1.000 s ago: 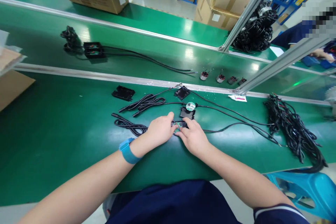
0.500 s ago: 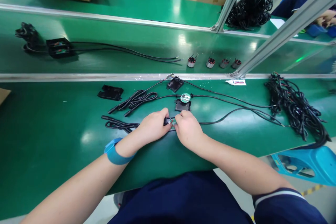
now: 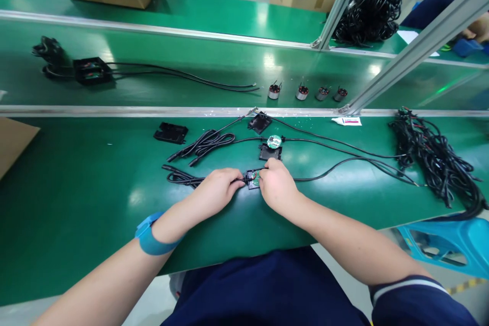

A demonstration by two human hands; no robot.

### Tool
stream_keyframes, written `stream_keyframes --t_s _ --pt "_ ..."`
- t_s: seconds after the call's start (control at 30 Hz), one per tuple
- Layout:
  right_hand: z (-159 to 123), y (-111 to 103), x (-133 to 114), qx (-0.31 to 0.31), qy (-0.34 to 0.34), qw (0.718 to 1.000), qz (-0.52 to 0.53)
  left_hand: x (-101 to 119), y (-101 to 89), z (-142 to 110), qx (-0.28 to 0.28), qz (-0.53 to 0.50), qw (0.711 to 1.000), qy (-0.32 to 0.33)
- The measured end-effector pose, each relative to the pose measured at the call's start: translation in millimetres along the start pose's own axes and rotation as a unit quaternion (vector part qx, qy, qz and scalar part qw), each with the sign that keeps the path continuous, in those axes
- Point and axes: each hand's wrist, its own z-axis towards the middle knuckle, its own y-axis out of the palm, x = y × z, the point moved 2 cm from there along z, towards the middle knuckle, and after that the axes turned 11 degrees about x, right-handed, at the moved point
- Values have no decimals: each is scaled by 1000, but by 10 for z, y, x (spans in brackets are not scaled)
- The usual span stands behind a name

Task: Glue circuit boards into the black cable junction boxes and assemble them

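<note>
A small black plastic case (image 3: 252,185) with a green circuit board and a red wire inside lies between my hands at the table's front middle. My left hand (image 3: 220,187) is closed, pinching the black cable (image 3: 241,180) where it enters the case's left side. Closed over the case's right end is my right hand (image 3: 279,183), its fingertips at the board; part of the case is hidden behind it. Just beyond, a round circuit board (image 3: 274,141) with cables at both sides rests by a black case half (image 3: 270,153). A coiled cable (image 3: 181,178) lies left of my left hand.
Two more black case parts (image 3: 170,133) (image 3: 260,122) and coiled cables (image 3: 214,143) lie farther back. A cable bundle (image 3: 431,158) and a white tube (image 3: 347,121) are at right. Several small metal cylinders (image 3: 274,91) stand behind the metal rail (image 3: 153,111). A blue stool (image 3: 451,244) stands below.
My left hand has shifted left off the case onto the cable, uncovering more of the case. My right hand stays at the case's right end. The view has shifted slightly.
</note>
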Motion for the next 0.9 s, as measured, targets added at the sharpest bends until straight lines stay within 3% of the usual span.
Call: stream_keyframes --t_s 0.2,0.37,0.47,0.53,0.6,0.67,0.8,0.9 --pt "-12 -17 -11 -4 -7 1000 -14 40 90 -60 61 -32 998 10" --pt "-20 2 6 -1 -6 1000 -3 61 105 -158 67 -4 998 16" --pt "-23 -21 -2 -5 -3 1000 2 48 40 -87 -19 -8 999 -49" --pt "-26 -39 -7 -8 1 1000 5 47 -6 -9 -110 -64 986 -110" --pt "-30 -48 -6 -9 3 1000 6 67 -47 61 -152 -123 968 -157" --pt "-34 -43 0 -7 5 1000 8 96 -75 105 -115 -112 974 -158" --pt "-41 -15 11 -6 6 1000 9 136 -42 61 3 25 999 -29" --pt "-48 -2 14 -7 1 1000 8 90 41 -28 23 81 996 21"
